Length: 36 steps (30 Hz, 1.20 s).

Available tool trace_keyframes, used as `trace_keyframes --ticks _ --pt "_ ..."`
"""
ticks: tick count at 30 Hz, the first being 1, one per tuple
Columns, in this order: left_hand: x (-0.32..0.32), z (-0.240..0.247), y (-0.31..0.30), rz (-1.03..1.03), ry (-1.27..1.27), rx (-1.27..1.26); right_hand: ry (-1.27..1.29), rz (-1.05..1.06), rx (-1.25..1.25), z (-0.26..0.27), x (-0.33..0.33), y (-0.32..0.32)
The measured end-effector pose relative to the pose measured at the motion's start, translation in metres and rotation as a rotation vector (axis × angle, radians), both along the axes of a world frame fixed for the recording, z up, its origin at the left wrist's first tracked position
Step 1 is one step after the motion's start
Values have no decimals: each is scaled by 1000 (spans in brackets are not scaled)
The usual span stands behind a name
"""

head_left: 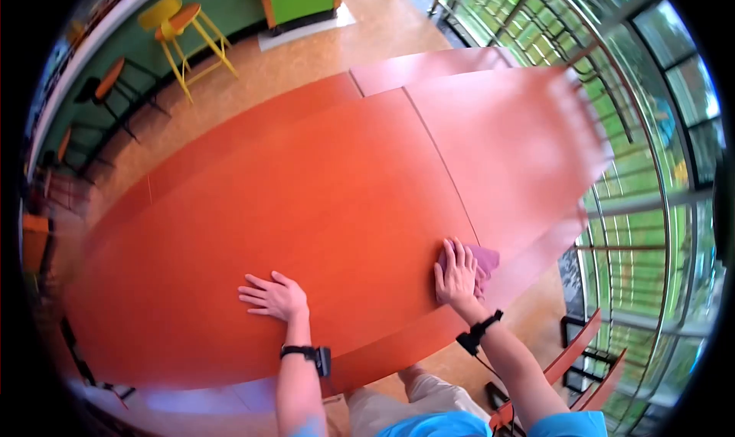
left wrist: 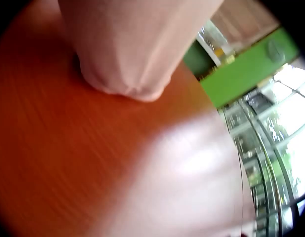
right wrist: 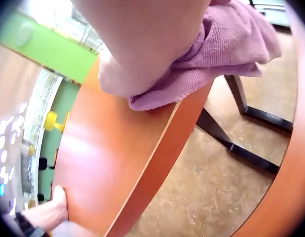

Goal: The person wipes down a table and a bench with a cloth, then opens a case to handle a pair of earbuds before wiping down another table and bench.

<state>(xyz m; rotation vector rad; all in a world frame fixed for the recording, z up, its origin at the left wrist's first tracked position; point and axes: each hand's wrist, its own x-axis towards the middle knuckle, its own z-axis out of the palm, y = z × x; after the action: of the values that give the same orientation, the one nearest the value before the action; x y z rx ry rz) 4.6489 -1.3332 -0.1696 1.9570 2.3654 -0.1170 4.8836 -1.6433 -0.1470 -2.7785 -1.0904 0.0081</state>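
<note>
A purple cloth (head_left: 487,261) lies bunched near the front edge of an orange-red wooden table (head_left: 306,192). My right hand (head_left: 457,275) presses on it with fingers extended, and part of the cloth is hidden under the palm. In the right wrist view the ribbed cloth (right wrist: 231,42) hangs out past the table edge. Farther left, my left hand (head_left: 276,295) rests on the tabletop with its fingers spread and nothing in it. The left wrist view shows the heel of that hand (left wrist: 125,59) against the wood, its fingers hidden.
Another tabletop (head_left: 436,68) lies alongside at the far side. Slatted wooden seating (head_left: 578,349) stands by my right arm. A yellow high stool (head_left: 184,31) and dark stools stand along the green counter. Metal railings (head_left: 651,177) and windows line the right.
</note>
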Motion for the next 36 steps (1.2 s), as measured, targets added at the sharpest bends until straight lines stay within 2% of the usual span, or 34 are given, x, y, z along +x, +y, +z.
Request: trace_keyframes --ticks 3,12,15,18,19,20,22,24,25,28,29,32,36 --pt "-11 -8 2 -25 14 16 67 36 37 12 15 37" --pt "-6 -4 2 -28 -6 -6 -70 353 374 -10 177 276" --pt "-8 -5 0 -34 -16 20 -113 297 417 -19 221 336" --pt "-9 -6 0 -35 -25 42 -129 223 487 -18 244 365" --pt "-8 -7 1 -35 -29 50 4 180 686 -29 253 367" --pt "-7 -6 -1 -34 -36 53 139 134 877 -37 262 364" --pt "-9 -6 -3 -34 -47 81 245 72 961 -48 279 346" --pt "-9 -9 -2 -30 -48 101 54 44 644 -41 279 312" --pt "-9 -9 -1 -30 -39 117 -87 129 552 -49 277 295" --pt "-7 -10 -3 -31 -20 142 20 235 470 -25 215 223" --pt "-8 -11 -3 -27 -11 147 -79 203 308 -20 186 192" --pt "-12 -13 -3 -22 -7 157 6 232 126 -6 109 87" --pt "-9 -9 -1 -8 -13 145 207 433 9 -7 -6 -66"
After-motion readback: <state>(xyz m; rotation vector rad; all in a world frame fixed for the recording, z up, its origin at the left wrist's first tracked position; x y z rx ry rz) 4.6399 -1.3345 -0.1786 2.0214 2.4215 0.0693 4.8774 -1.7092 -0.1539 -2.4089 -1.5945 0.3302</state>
